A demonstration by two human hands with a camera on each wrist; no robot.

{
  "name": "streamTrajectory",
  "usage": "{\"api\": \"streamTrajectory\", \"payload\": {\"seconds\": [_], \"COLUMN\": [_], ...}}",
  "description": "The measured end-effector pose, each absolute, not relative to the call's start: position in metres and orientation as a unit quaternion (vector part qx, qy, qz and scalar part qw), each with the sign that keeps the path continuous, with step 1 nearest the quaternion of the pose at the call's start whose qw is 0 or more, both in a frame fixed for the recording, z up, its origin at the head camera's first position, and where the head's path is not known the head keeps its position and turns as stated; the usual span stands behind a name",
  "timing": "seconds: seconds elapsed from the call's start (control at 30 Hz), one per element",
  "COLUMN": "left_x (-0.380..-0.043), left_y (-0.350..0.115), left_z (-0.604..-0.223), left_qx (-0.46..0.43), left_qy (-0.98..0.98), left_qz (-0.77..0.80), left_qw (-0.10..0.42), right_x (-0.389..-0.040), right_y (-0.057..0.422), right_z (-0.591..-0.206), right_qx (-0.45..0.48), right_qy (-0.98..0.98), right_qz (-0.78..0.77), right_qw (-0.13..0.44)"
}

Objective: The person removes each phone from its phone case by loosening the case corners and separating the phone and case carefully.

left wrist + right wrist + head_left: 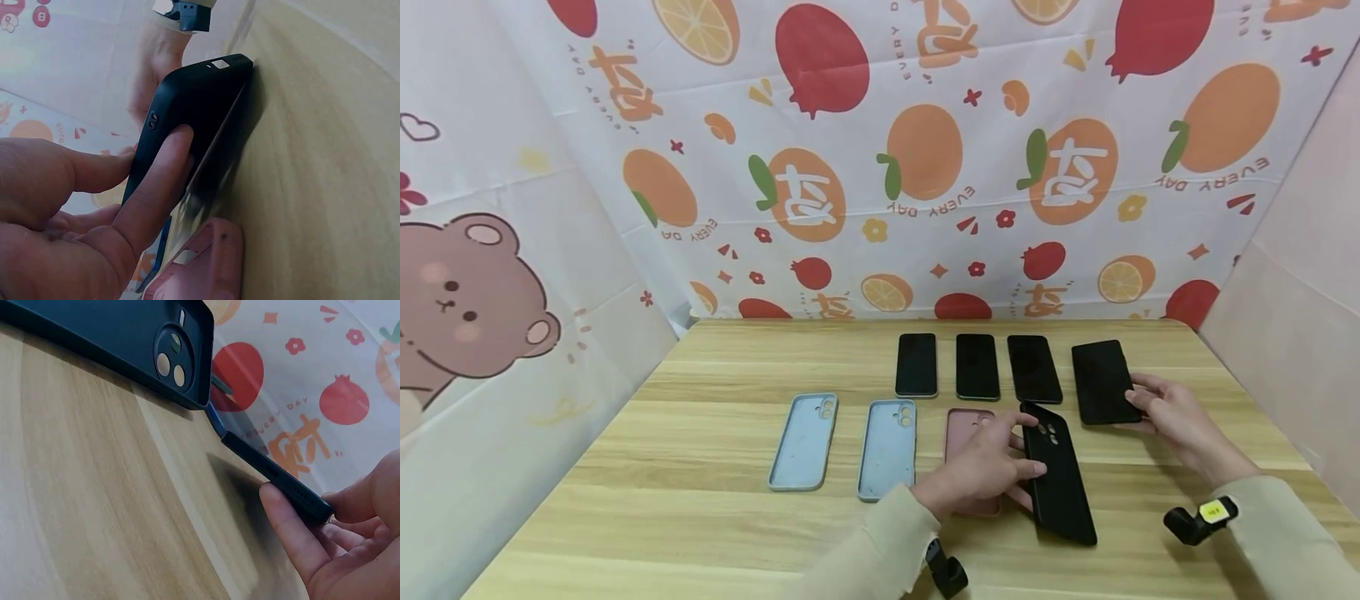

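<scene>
In the head view, my left hand grips a black phone case by its long left side, tilted up off the table. The left wrist view shows the thumb on one face of the case and a finger on the other. My right hand pinches a black smartphone at its right edge, to the right of the case. In the right wrist view, this phone is seen edge-on above its shadow, and the case shows its camera holes. Partly behind my left hand lies a pink phone case.
Two light blue phone cases lie left of the pink one on the wooden table. Behind them, three dark phones lie in a row. A fruit-print cloth hangs along the table's back edge.
</scene>
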State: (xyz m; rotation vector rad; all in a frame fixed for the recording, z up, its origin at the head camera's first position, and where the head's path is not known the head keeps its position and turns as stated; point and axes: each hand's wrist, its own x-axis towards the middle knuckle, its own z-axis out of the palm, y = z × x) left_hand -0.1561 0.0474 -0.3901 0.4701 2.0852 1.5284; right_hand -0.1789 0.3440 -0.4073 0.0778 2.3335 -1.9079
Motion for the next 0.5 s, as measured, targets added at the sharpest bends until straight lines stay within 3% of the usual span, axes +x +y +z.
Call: {"api": "streamTrajectory", "payload": {"seconds": [0.5], "left_x": [-0.1476], "left_y": [0.0515], "left_z": [-0.3875], "left_qx": [0.158], "left_qy": [0.778], "left_qz": [0.544], "left_qw": [0.273], "right_x": [-0.1811], "right_y": [0.3512], "right_z": [-0.4167], "right_qx": [0.024], "right_qy": [0.810], "right_qz": [-0.580], "right_qw": [0.081]}}
